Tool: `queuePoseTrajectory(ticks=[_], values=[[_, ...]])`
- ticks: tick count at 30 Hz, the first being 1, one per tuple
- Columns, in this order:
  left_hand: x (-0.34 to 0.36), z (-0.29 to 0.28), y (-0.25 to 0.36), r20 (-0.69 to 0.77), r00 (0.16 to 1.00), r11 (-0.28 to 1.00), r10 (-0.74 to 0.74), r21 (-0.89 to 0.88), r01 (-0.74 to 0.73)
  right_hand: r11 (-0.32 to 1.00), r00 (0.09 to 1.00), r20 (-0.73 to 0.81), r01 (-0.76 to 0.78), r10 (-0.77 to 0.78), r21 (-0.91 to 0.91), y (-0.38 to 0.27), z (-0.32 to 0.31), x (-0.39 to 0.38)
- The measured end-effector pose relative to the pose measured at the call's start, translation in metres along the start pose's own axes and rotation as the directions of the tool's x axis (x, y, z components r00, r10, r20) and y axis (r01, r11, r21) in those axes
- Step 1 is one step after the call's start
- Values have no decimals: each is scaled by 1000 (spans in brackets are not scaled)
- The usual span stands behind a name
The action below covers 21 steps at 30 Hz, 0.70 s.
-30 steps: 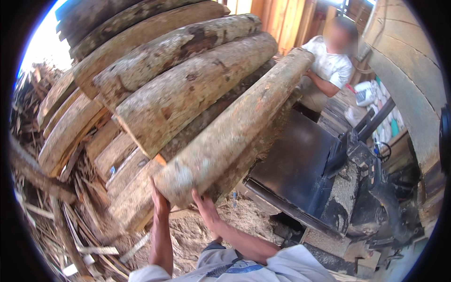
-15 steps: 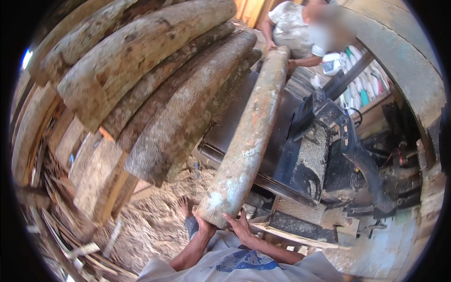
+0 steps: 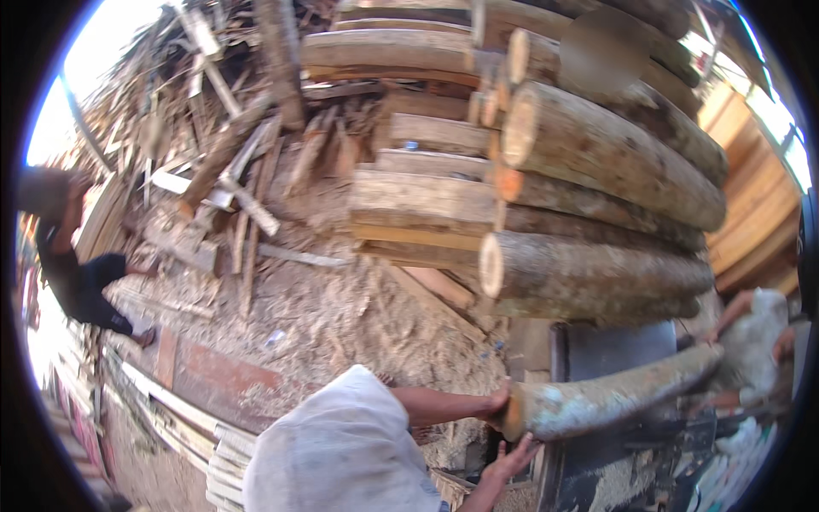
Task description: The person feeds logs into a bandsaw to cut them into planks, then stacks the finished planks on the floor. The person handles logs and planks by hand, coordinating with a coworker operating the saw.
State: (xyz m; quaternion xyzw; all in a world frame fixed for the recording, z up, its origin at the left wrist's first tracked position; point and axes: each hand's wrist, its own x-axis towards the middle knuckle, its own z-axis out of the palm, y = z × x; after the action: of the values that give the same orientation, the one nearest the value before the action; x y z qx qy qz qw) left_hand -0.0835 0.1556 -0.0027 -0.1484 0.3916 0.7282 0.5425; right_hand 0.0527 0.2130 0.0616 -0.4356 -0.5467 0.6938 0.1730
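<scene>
A thick bark-covered log (image 3: 618, 399) with pale bluish patches lies across the dark machine bed (image 3: 614, 346) at the right. My left hand (image 3: 499, 403) is closed around the edge of its near end. Below that end, my right hand (image 3: 510, 462) has its fingers stretched out, the fingertips touching the log's lower side. A co-worker (image 3: 759, 350) at the right edge has hands at the log's far end.
Stacked logs (image 3: 610, 136) rise beyond the machine, next to squared timbers (image 3: 422, 200). Sawdust (image 3: 341, 316) covers the ground, with scrap wood (image 3: 247, 200) scattered farther left. Another person (image 3: 85, 273) is at the left edge. Light slats (image 3: 230, 465) lie at lower left.
The view has swung left, bringing the scrap wood and the second person into sight. The log stays across the machine bed. My right hand's fingers now reach out straighter at its end.
</scene>
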Motion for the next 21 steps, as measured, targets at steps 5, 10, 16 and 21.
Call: queuePoseTrajectory(ticks=[5,10,16,21], values=[[-1,-44,-29,-3,997,940,-73,335,70,998,997,73,42,-39,-37,22,-16,-17],[-72,-147,-61,-41,994,614,-97,784,92,996,998,-61,-6,11,84,53,-24,-7],[-234,-356,-88,-331,934,227,135,928,296,999,993,-116,-12,17,44,58,-36,-9],[-371,-492,-121,-636,705,363,313,767,530,998,992,-125,-10,2,-62,56,-35,-14]])
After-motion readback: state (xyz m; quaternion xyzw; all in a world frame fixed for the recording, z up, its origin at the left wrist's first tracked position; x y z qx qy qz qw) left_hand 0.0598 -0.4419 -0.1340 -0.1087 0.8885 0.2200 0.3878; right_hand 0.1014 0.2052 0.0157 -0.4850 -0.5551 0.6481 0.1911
